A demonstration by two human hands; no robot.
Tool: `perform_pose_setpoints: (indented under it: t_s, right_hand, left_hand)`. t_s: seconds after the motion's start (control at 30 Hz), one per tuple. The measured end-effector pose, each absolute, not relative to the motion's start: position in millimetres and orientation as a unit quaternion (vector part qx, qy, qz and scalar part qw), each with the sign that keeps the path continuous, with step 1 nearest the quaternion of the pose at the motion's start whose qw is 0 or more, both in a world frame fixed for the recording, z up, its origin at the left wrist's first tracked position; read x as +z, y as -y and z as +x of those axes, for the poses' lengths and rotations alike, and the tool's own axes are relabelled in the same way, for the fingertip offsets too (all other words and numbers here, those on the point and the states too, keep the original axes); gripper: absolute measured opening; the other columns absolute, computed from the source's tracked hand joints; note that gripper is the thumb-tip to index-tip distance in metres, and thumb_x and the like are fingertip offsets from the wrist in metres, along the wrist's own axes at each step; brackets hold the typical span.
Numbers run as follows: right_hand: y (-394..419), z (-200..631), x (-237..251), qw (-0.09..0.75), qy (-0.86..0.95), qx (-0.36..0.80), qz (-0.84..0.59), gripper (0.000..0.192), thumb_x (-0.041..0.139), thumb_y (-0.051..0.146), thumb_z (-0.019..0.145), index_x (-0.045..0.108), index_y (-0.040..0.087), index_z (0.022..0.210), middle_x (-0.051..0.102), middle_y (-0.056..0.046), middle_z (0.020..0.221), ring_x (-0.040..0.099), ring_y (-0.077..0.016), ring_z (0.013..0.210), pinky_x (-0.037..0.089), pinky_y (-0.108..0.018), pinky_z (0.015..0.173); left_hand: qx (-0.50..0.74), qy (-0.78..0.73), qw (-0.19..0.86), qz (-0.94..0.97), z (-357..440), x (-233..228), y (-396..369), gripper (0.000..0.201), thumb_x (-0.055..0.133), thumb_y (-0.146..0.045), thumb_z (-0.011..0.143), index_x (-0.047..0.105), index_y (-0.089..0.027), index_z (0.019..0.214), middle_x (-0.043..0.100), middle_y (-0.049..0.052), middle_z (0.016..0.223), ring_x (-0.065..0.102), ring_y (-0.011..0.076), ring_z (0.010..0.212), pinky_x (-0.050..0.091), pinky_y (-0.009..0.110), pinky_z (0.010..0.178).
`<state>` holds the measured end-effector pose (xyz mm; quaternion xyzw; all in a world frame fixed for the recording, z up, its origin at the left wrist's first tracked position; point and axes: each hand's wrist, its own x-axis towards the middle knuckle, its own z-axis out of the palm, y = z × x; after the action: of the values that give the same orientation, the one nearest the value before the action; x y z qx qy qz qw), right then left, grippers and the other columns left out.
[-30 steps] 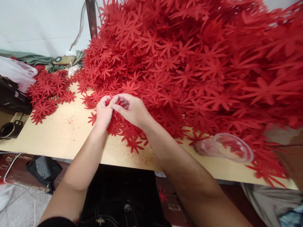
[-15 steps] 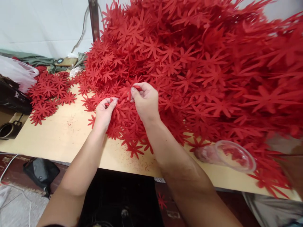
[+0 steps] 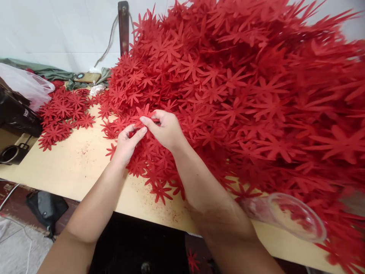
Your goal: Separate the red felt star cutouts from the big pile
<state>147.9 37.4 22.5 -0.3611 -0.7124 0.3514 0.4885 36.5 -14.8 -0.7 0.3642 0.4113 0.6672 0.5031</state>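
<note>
Red star-shaped felt flower cutout [image 3: 144, 112] sits pinched in the right hand [image 3: 167, 129], the left hand [image 3: 127, 141] closed on cutouts below, a small sorted batch [image 3: 64, 114] at ten o'clock on the bench [image 3: 76, 167], the huge heap [image 3: 242, 95] apparently left.

Wall: plain white sheet or panel [image 3: 57, 34] behind the table, evenly lit, no window in view.
Post: dark upright post [image 3: 123, 23] against the wall, a pale cord [image 3: 110, 38] hanging beside it.
Table: light wooden tabletop [image 3: 76, 163], speckled with red dust near the front edge.
Table edge, left: dark metal cup-like fitting [image 3: 10, 154].
Floor: dark reddish boards [image 3: 11, 190] under the table; pale grey mat [image 3: 17, 251] lower left; black object [image 3: 45, 209] lying on the floor.
Light: soft, diffuse, no hard shadows.
</note>
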Motion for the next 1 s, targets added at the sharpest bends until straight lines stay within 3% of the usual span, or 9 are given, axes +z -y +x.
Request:
perform_pose_setpoints:
  t_s: [0.17, 0.27, 0.33, 0.47, 0.57, 0.67, 0.83, 0.9, 1.0]
  right_hand:
    - [-35.6, 144.2, 19.5, 0.453, 0.723, 0.408, -0.325, 0.045, 0.048, 0.059, 0.082, 0.056, 0.018, 0.066, 0.052, 0.002, 0.058, 0.049, -0.0094, 0.055, 0.042, -0.025, 0.057]
    - [-39.0, 149.5, 19.4, 0.465, 0.723, 0.358, -0.364, 0.048, 0.045, 0.059, 0.084, 0.050, 0.019, 0.060, 0.044, 0.003, 0.053, 0.044, -0.0088, 0.052, 0.040, -0.024, 0.055]
    - [-46.8, 157.0, 16.2, 0.495, 0.707, 0.321, -0.389, 0.047, 0.042, 0.058, 0.086, 0.052, 0.019, 0.063, 0.047, 0.002, 0.055, 0.048, -0.0099, 0.055, 0.044, -0.025, 0.058]
    - [-68.5, 175.1, 4.8, 0.561, 0.681, 0.245, -0.402, 0.039, 0.050, 0.055, 0.084, 0.061, 0.019, 0.098, 0.062, -0.005, 0.085, 0.060, -0.0154, 0.076, 0.053, -0.032, 0.071]
    - [-72.2, 179.8, 4.9, 0.559, 0.705, 0.180, -0.397, 0.047, 0.057, 0.052, 0.080, 0.056, 0.021, 0.116, 0.060, -0.010, 0.110, 0.061, -0.0199, 0.094, 0.054, -0.037, 0.078]
    - [-59.5, 172.2, 14.3, 0.517, 0.735, 0.212, -0.385, 0.041, 0.056, 0.050, 0.081, 0.061, 0.019, 0.109, 0.062, -0.011, 0.107, 0.061, -0.0206, 0.096, 0.054, -0.038, 0.082]
    - [-37.6, 150.8, 21.5, 0.447, 0.728, 0.382, -0.353, 0.025, 0.062, 0.036, 0.076, 0.061, 0.018, 0.093, 0.067, -0.005, 0.088, 0.064, -0.0169, 0.082, 0.054, -0.033, 0.076]
    - [-36.9, 146.6, 20.2, 0.445, 0.718, 0.408, -0.346, 0.012, 0.059, 0.029, 0.077, 0.058, 0.018, 0.080, 0.066, -0.003, 0.080, 0.064, -0.0153, 0.075, 0.053, -0.031, 0.072]
    - [-41.2, 147.5, 19.1, 0.474, 0.699, 0.390, -0.368, 0.014, 0.055, 0.029, 0.078, 0.053, 0.018, 0.070, 0.061, 0.000, 0.067, 0.060, -0.0133, 0.063, 0.049, -0.028, 0.066]
  left_hand:
    - [0.694, -0.436, 0.460, 0.342, 33.8, -4.1, 6.7, 0.028, 0.081, -0.036, 0.058, 0.062, -0.018, 0.067, 0.061, -0.005, 0.065, 0.054, 0.0063, 0.062, 0.045, 0.020, 0.068]
    - [0.691, -0.455, 0.440, 0.349, 33.1, -3.8, 5.3, 0.029, 0.080, -0.038, 0.060, 0.060, -0.017, 0.067, 0.059, -0.005, 0.064, 0.051, 0.0060, 0.061, 0.043, 0.020, 0.064]
    - [0.685, -0.473, 0.432, 0.347, 32.3, -3.0, 5.8, 0.031, 0.078, -0.041, 0.062, 0.059, -0.018, 0.068, 0.054, -0.006, 0.059, 0.045, 0.0048, 0.053, 0.038, 0.019, 0.054]
    - [0.684, -0.488, 0.431, 0.330, 29.8, -1.2, 7.1, 0.035, 0.078, -0.046, 0.062, 0.056, -0.019, 0.067, 0.044, -0.008, 0.052, 0.032, 0.0031, 0.042, 0.026, 0.021, 0.043]
    - [0.687, -0.491, 0.426, 0.324, 29.1, -0.2, 7.4, 0.036, 0.080, -0.045, 0.060, 0.057, -0.018, 0.067, 0.046, -0.009, 0.053, 0.034, 0.0024, 0.043, 0.027, 0.020, 0.043]
    - [0.690, -0.500, 0.418, 0.315, 29.4, -0.3, 7.7, 0.033, 0.082, -0.040, 0.057, 0.060, -0.018, 0.070, 0.054, -0.008, 0.058, 0.044, 0.0030, 0.048, 0.033, 0.018, 0.046]
    - [0.697, -0.461, 0.458, 0.305, 33.1, -2.5, 9.2, 0.028, 0.081, -0.031, 0.057, 0.064, -0.018, 0.075, 0.064, -0.005, 0.069, 0.055, 0.0055, 0.060, 0.043, 0.019, 0.059]
    - [0.694, -0.444, 0.469, 0.316, 36.0, -1.7, 9.3, 0.022, 0.078, -0.030, 0.061, 0.064, -0.018, 0.075, 0.064, -0.004, 0.071, 0.056, 0.0060, 0.063, 0.045, 0.020, 0.065]
    - [0.685, -0.433, 0.488, 0.323, 40.2, 5.0, 7.8, 0.013, 0.071, -0.028, 0.068, 0.064, -0.018, 0.073, 0.060, -0.004, 0.065, 0.054, 0.0071, 0.061, 0.046, 0.022, 0.066]
